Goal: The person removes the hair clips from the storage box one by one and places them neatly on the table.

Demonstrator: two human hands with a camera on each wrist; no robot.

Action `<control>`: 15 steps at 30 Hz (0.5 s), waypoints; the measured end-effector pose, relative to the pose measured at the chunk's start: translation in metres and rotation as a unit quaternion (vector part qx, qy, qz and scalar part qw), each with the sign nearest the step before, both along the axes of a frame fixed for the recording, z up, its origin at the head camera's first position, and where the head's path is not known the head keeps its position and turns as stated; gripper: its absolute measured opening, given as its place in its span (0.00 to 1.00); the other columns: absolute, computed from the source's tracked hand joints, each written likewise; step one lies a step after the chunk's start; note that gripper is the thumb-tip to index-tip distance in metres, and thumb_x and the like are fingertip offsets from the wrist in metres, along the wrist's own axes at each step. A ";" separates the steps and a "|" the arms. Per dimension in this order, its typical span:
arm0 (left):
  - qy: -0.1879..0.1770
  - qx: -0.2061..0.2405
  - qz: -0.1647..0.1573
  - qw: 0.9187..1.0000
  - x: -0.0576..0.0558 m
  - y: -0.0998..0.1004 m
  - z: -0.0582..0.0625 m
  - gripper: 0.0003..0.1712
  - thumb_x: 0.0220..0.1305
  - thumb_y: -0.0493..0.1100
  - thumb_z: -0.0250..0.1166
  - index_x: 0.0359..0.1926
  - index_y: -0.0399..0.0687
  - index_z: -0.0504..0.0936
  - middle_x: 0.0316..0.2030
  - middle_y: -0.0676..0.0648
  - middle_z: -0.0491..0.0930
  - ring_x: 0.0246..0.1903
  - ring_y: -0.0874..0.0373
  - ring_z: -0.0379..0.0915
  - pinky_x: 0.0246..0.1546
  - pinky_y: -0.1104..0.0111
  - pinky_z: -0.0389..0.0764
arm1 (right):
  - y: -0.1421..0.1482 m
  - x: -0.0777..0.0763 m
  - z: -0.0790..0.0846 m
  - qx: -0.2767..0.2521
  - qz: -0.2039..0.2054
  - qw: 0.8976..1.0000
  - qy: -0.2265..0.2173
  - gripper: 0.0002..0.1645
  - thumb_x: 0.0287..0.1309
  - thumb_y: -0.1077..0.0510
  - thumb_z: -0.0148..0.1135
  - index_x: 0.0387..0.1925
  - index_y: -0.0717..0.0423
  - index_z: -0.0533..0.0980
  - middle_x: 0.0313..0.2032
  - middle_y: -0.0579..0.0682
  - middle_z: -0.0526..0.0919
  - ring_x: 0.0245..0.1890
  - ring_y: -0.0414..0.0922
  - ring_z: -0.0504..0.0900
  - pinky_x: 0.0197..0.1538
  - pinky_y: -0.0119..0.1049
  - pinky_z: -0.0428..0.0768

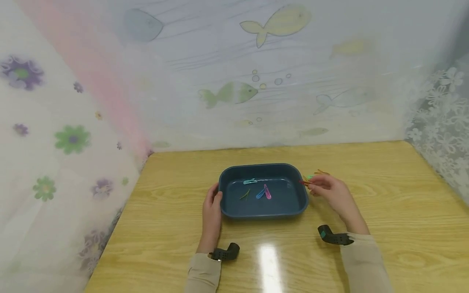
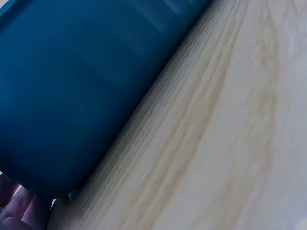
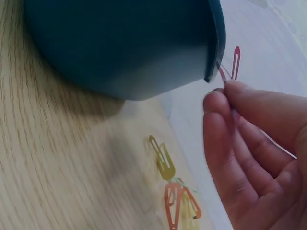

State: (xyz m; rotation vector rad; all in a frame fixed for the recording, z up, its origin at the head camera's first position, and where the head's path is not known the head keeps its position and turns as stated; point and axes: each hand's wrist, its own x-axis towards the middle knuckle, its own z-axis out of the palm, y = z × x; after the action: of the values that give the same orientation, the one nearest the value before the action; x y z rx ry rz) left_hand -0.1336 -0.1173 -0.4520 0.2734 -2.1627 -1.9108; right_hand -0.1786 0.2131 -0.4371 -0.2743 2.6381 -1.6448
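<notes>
A dark blue plastic tub (image 1: 264,213) stands on the table. My left hand (image 1: 211,215) holds its left side, with the thumb by the rim; in the left wrist view only some fingers (image 2: 21,208) show at the tub's corner. At the right rim, my right hand (image 1: 331,195) pinches a red snap hair clip (image 3: 236,62) between thumb and fingertips. Inside the tub lie a light teal clip (image 1: 250,181), a green clip (image 1: 245,195), a blue clip (image 1: 260,193) and a pink clip (image 1: 268,191).
More hair clips lie on the table right of the tub, among them an olive-yellow clip (image 3: 166,165) and an orange clip (image 3: 172,206), partly behind my right hand in the head view. The wood-patterned table (image 1: 165,228) meets patterned sheets (image 1: 227,134) at the back and sides.
</notes>
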 end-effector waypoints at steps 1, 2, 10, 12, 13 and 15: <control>-0.001 0.002 0.000 1.000 -0.002 -0.001 -0.003 0.20 0.67 0.43 0.48 0.58 0.46 0.68 0.56 0.49 0.68 0.57 0.57 0.60 0.58 0.61 0.61 | 0.000 0.000 0.000 0.011 0.003 1.000 -0.001 0.19 0.56 0.52 0.58 0.46 0.60 0.73 0.41 0.57 0.79 0.34 0.48 0.81 0.39 0.43 0.78; -0.002 0.006 -0.001 1.000 -0.004 -0.002 -0.006 0.20 0.66 0.43 0.48 0.58 0.47 0.68 0.56 0.49 0.68 0.57 0.58 0.60 0.58 0.61 0.61 | 0.000 0.000 0.001 0.021 0.005 1.000 -0.005 0.20 0.56 0.52 0.58 0.47 0.60 0.73 0.41 0.57 0.79 0.34 0.48 0.81 0.40 0.43 0.77; 0.003 0.011 0.002 1.000 -0.013 -0.007 -0.028 0.19 0.66 0.49 0.49 0.57 0.58 0.69 0.55 0.56 0.68 0.56 0.63 0.60 0.58 0.63 0.61 | 0.003 0.000 0.005 0.081 -0.002 0.996 -0.030 0.19 0.57 0.49 0.56 0.45 0.57 0.74 0.40 0.55 0.80 0.35 0.46 0.81 0.43 0.45 0.75; 0.005 0.009 0.004 1.000 -0.012 -0.007 -0.029 0.19 0.66 0.50 0.49 0.57 0.58 0.69 0.55 0.56 0.68 0.56 0.63 0.60 0.58 0.63 0.61 | 0.005 0.001 0.004 0.083 -0.007 0.996 -0.033 0.19 0.57 0.49 0.56 0.45 0.58 0.74 0.40 0.56 0.81 0.36 0.47 0.80 0.43 0.45 0.75; 0.006 0.008 0.005 1.000 -0.012 -0.007 -0.029 0.19 0.66 0.50 0.49 0.57 0.59 0.69 0.55 0.57 0.68 0.56 0.64 0.60 0.57 0.64 0.61 | 0.006 0.001 0.004 0.087 -0.011 0.996 -0.033 0.19 0.57 0.49 0.56 0.45 0.58 0.74 0.39 0.56 0.81 0.36 0.47 0.80 0.43 0.44 0.75; 0.008 0.007 0.005 1.000 -0.012 -0.006 -0.029 0.19 0.66 0.49 0.48 0.57 0.59 0.69 0.55 0.57 0.68 0.56 0.64 0.60 0.57 0.64 0.61 | 0.008 0.001 0.003 0.095 -0.019 0.995 -0.028 0.19 0.57 0.49 0.56 0.44 0.58 0.74 0.39 0.56 0.81 0.35 0.47 0.80 0.42 0.44 0.75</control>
State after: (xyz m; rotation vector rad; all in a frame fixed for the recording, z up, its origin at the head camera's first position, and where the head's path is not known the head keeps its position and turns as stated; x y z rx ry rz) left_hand -0.1457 -0.1237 -0.4814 0.2696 -2.1347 -1.9182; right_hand -0.1776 0.2213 -0.4341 -0.1705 2.7486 -1.3740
